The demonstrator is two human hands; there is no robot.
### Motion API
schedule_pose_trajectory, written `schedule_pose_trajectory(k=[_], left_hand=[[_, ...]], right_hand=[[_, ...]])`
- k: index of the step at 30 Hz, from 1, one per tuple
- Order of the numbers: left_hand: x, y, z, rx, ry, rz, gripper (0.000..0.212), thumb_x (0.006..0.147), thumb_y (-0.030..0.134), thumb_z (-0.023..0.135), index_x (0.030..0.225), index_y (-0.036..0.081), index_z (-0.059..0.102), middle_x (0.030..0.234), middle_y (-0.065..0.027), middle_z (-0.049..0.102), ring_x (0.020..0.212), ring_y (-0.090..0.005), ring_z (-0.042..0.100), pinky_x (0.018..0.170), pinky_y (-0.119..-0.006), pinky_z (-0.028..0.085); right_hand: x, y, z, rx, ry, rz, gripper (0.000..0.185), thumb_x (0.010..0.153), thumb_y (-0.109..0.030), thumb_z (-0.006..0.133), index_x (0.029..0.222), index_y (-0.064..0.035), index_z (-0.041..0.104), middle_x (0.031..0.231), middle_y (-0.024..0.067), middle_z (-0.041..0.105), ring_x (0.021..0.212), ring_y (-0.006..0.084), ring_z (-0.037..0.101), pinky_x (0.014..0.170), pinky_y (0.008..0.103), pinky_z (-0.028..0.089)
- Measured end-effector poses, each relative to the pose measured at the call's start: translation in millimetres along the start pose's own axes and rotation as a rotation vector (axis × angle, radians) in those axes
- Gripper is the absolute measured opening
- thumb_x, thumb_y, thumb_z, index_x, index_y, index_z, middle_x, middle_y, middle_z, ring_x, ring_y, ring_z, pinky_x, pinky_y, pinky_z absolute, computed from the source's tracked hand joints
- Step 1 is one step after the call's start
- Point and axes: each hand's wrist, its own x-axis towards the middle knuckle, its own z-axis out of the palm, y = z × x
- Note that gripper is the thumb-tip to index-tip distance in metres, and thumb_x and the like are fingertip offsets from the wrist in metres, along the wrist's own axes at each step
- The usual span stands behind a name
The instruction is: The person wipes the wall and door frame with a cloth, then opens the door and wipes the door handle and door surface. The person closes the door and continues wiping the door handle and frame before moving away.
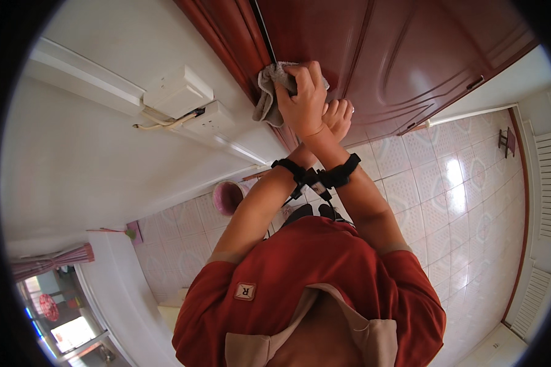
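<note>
My right hand (pixel 305 98) pinches a crumpled grey cloth (pixel 270 94) against the edge of a dark red panelled door (pixel 408 59), where it meets the reddish door frame (pixel 229 41). My forearms cross at the wrists, the right one on top. Beyond the crossing, my left hand (pixel 339 120) lies close to the door's surface, with its fingers bent and side by side; its palm is hidden. A ring shows on one of its fingers. Each wrist wears a black strap with a small device.
White electrical boxes (pixel 179 91) with loose cables sit on the wall at left. A pink bin (pixel 228 198) stands on the tiled floor (pixel 422 183) near the wall's foot. At far right is a small stool (pixel 507 142). A curtained window (pixel 69 316) is at lower left.
</note>
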Motion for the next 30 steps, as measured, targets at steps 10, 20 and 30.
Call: schedule_pose_trajectory(k=[10,20,30], left_hand=[[1.1,3.4,-12.4,-0.035,-0.008,-0.013,0.028,0.081,0.023,0.065,0.105,0.009,0.060,0.089,0.0008,0.052,0.083,-0.0136,0.051,0.068,-0.030,0.037],[-2.2,2.9,3.0,-0.058,-0.017,0.005,0.027,0.081,0.021,0.064,0.105,0.008,0.061,0.090,-0.0001,0.054,0.085,-0.0172,0.052,0.072,-0.033,0.041],[-30.2,13.5,53.8,2.146,-0.124,0.499,0.039,0.098,0.031,0.052,0.129,0.008,0.050,0.122,-0.0080,0.055,0.118,-0.0229,0.051,0.101,-0.035,0.040]], right_hand=[[-45.2,13.7,-8.3,-0.102,-0.136,0.095,0.031,0.067,0.004,0.071,0.096,-0.0031,0.061,0.092,0.0143,0.056,0.084,0.0363,0.057,0.071,0.0430,0.049],[-22.2,3.3,2.2,-0.014,-0.116,-0.062,0.030,0.070,0.001,0.075,0.098,-0.0025,0.065,0.092,0.0131,0.059,0.085,0.0345,0.061,0.071,0.0393,0.051],[-50.5,29.2,-60.6,0.147,0.052,0.518,0.021,0.083,-0.009,0.074,0.102,-0.0056,0.065,0.096,0.0076,0.063,0.090,0.0233,0.061,0.080,0.0346,0.049]])
